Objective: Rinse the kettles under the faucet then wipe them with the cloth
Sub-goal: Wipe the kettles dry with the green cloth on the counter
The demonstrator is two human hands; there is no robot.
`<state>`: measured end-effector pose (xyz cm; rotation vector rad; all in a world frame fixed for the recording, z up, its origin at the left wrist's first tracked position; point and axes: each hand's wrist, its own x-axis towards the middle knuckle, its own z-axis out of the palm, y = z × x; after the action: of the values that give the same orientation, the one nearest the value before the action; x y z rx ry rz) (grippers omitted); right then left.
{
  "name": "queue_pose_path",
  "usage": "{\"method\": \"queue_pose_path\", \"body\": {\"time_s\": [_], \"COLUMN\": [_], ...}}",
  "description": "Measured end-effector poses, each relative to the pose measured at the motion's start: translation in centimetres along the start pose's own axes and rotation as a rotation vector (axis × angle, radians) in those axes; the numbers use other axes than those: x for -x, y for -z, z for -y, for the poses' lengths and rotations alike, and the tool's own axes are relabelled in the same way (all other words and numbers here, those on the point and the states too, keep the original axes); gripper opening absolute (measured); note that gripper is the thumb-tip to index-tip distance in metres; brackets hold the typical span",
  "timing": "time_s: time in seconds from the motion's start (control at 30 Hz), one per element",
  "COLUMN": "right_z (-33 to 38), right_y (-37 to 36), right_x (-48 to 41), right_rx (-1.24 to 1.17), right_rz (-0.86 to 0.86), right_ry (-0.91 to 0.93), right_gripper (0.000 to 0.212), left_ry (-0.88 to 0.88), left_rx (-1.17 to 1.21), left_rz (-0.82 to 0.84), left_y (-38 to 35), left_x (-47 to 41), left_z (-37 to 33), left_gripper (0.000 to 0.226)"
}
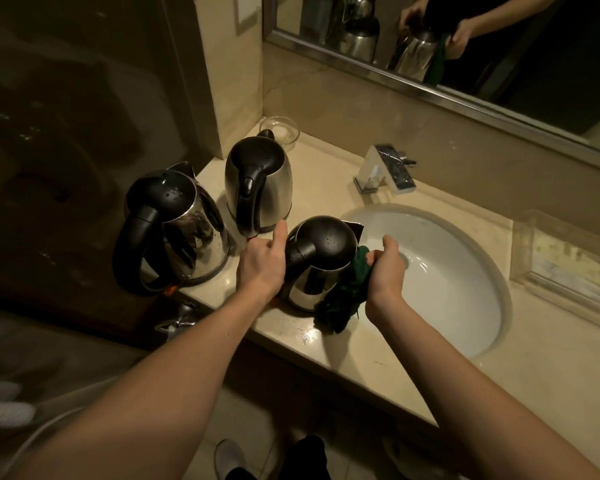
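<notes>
Kettle point(321, 261) gripped at handle by left hand point(262, 263), right hand point(387, 268) pressing green cloth point(347, 292) against it

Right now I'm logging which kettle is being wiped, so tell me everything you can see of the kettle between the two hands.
The kettle being wiped has a shiny steel-looking body, a black domed lid beaded with water drops, a black handle and a dark pointed spout aimed toward the sink basin. It stands upright on the counter at the basin's left edge. The left hand grips its handle side, thumb raised. The right hand presses a dark green cloth against its right side.
</notes>
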<state>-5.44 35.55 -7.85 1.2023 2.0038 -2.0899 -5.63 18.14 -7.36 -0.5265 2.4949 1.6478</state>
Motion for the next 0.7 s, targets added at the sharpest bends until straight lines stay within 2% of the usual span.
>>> {"method": "queue_pose_path", "body": {"time_s": [0.17,0.33,0.5,0.7], "right_z": [-1.6,-2.5,-1.3,0.6], "right_y": [0.0,0.3,0.6,0.2], "right_x": [-1.0,-1.0,-0.7,-0.6], "right_rx": [0.044,0.076,0.062,0.085], "right_rz": [-0.022,0.052,0.047,0.019], "right_ry": [-0.073,-0.157,-0.099,0.048], "right_gripper": [0.049,0.043,0.047,0.044], "left_ry": [-0.034,-0.058,-0.025,0.126], "left_rx": [0.008,-0.007,0.035,0.109], "left_rz": [-0.037,-0.110,-0.305,-0.448], "left_y": [0.0,-0.2,-1.2,-2.9], "left_x": [0.4,0.9,1.2,1.2], "left_z": [-0.2,0.0,-0.1,-1.8], "left_gripper": [0.058,0.054,0.050,0.054]}}
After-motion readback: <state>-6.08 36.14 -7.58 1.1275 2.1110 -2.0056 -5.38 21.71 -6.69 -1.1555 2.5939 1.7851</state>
